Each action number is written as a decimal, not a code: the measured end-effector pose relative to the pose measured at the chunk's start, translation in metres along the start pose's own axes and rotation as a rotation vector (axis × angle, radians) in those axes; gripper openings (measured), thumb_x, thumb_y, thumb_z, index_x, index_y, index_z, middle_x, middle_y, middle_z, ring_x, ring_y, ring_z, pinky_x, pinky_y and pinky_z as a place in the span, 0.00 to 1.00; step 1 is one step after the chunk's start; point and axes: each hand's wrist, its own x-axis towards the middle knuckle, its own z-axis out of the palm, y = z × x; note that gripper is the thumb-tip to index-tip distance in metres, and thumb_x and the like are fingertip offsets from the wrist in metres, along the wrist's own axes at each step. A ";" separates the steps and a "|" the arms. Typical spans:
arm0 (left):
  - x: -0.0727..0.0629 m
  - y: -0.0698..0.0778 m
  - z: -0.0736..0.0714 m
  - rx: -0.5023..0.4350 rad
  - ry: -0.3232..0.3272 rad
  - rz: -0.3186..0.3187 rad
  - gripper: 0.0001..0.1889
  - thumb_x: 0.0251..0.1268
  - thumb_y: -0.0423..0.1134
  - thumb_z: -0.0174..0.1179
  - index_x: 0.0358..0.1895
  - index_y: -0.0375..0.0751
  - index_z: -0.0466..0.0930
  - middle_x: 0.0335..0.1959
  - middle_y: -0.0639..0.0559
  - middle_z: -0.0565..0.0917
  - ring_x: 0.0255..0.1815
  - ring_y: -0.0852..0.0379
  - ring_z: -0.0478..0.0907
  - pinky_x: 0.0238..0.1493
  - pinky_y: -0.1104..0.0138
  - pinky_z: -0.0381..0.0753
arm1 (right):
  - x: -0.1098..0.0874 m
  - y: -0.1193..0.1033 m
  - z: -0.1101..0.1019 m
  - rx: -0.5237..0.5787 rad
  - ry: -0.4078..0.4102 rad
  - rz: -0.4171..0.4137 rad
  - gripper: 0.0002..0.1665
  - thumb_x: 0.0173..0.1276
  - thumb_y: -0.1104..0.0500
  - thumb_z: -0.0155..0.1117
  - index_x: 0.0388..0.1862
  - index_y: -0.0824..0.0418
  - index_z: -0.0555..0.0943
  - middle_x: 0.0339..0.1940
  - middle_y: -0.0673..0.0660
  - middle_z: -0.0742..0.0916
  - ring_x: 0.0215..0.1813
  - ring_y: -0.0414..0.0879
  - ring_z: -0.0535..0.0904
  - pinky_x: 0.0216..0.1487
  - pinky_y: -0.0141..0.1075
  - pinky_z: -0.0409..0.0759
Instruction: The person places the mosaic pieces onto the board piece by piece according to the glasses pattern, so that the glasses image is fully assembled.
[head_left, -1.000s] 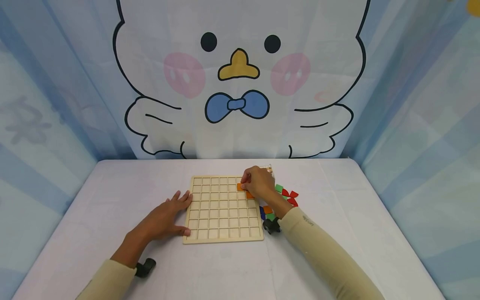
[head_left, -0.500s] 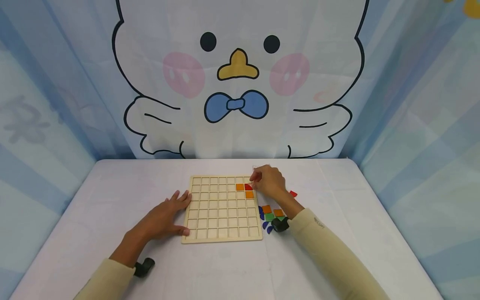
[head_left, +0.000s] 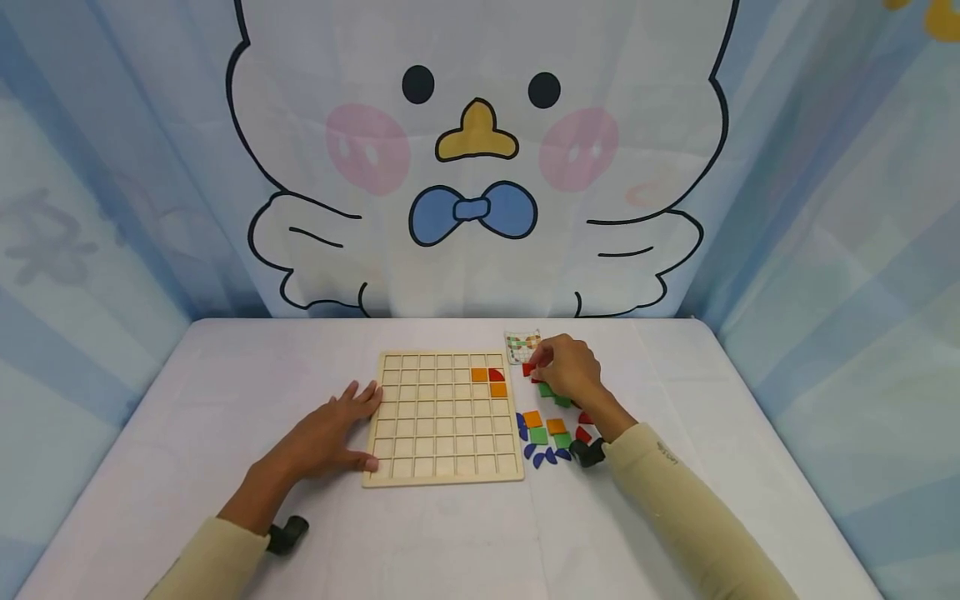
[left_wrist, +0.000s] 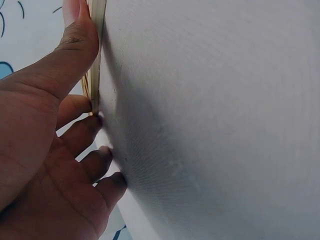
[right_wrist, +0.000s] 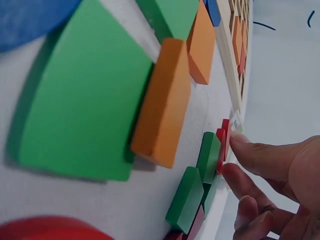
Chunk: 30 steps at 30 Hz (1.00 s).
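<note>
My left hand (head_left: 337, 433) rests along the left edge of a wooden grid board (head_left: 427, 482), fingers spread and fairly straight. In the left wrist view, thumb and fingertips touch the board's side (left_wrist: 96, 60). Two orange square tiles (head_left: 479, 375) and a red quarter-round tile (head_left: 496, 375) sit in cells near the board's upper right corner. My right hand (head_left: 567, 367) is right of the board, thumb and forefinger pinching a red tile (right_wrist: 226, 131) among other red ones. Green tiles (right_wrist: 207, 156) lie just beside these fingers.
A small pattern card (head_left: 522, 343) lies behind the right hand. Blue half-round tiles (head_left: 551, 456), orange squares (head_left: 556, 426), green squares (head_left: 538, 436) and red tiles (head_left: 583, 434) lie scattered right of the board. A printed curtain (head_left: 480, 275) stands behind the white table (head_left: 450, 542).
My right hand has moved from the board's upper right cells rightward to the red tiles. The red quarter-round in the board and the pattern card have come into view. My left hand has stayed put.
</note>
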 end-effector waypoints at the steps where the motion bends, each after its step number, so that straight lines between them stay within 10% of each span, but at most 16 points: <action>1: 0.000 0.000 0.000 0.000 0.000 0.002 0.60 0.51 0.54 0.82 0.85 0.40 0.57 0.87 0.39 0.57 0.87 0.30 0.50 0.83 0.35 0.59 | 0.000 0.000 0.001 -0.004 0.001 -0.001 0.05 0.69 0.56 0.78 0.41 0.52 0.90 0.43 0.54 0.91 0.46 0.53 0.82 0.48 0.45 0.81; 30: 0.000 0.001 -0.001 -0.001 -0.009 -0.010 0.60 0.51 0.55 0.82 0.85 0.39 0.56 0.87 0.39 0.57 0.88 0.30 0.49 0.83 0.35 0.58 | -0.001 -0.007 0.007 0.032 -0.066 -0.136 0.09 0.69 0.51 0.78 0.40 0.52 0.86 0.36 0.52 0.86 0.39 0.48 0.79 0.38 0.36 0.76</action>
